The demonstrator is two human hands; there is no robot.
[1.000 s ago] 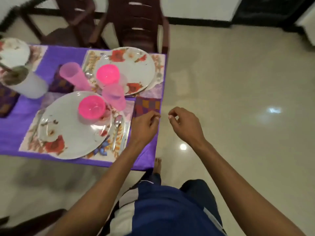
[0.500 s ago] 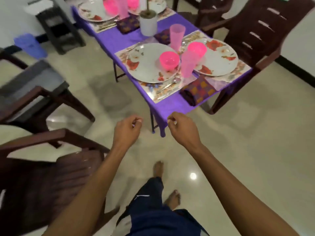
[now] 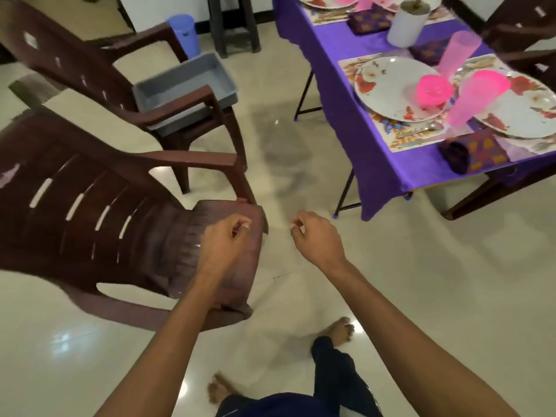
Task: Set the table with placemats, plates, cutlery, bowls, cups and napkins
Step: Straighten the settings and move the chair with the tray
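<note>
The table (image 3: 370, 145), draped in purple cloth, stands at upper right, each placemat (image 3: 400, 136) bearing a floral plate (image 3: 388, 91), pink bowl (image 3: 434, 90) and cup (image 3: 469, 97), with a folded napkin (image 3: 472, 153) alongside, apparently fully set. Well apart from it, the left hand (image 3: 224, 239) and right hand (image 3: 316, 236) hang loosely curled, holding nothing, near a brown chair (image 3: 90, 206).

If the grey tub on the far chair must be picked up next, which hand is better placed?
Probably the left hand: it hangs over the near chair, on the same side as the grey tub. The right hand is nearer the table. Both hold nothing.
</note>
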